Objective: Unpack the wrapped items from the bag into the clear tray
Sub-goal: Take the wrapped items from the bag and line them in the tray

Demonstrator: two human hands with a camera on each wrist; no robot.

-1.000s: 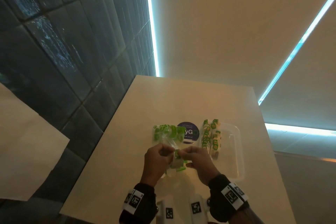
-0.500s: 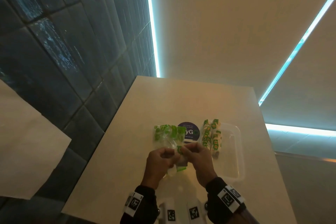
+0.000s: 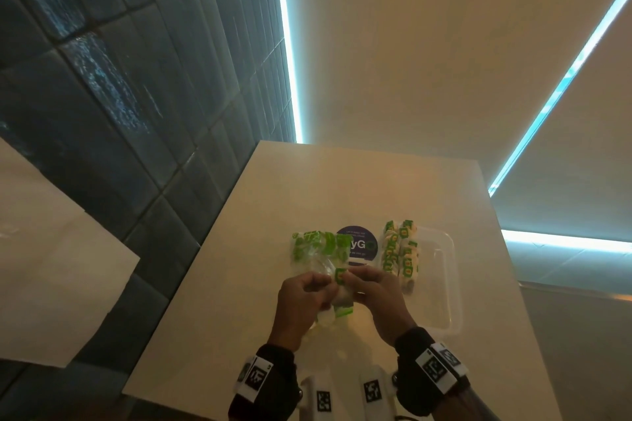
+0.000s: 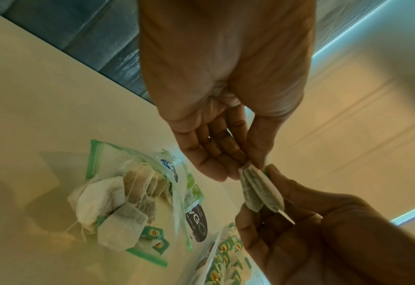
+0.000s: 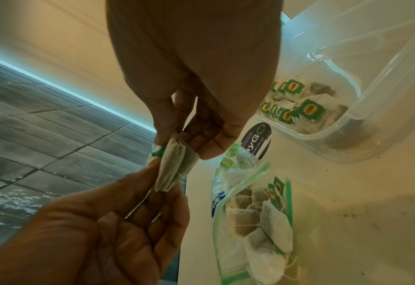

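Above the table's near middle, both hands hold one tea bag (image 3: 342, 297) with a green tag between them. My left hand (image 3: 325, 284) pinches its left side and my right hand (image 3: 352, 278) pinches its right side. In the left wrist view the left hand (image 4: 245, 169) pinches the top corner of the tea bag (image 4: 260, 189). The right hand (image 5: 184, 148) pinches the same tea bag (image 5: 174, 165) in the right wrist view. A clear zip bag (image 3: 314, 248) with a green seal lies just beyond the hands, with several tea bags inside. The clear tray (image 3: 444, 284) stands to the right.
Several tagged tea bags (image 3: 400, 253) lie in a row along the tray's left side. A dark round sticker (image 3: 359, 244) sits on the pale table (image 3: 342, 181) between bag and tray. Dark tiled wall runs along the table's left edge.
Both hands have stayed together on the tea bag, with only small shifts of the fingers. The zip bag and tray have not moved.
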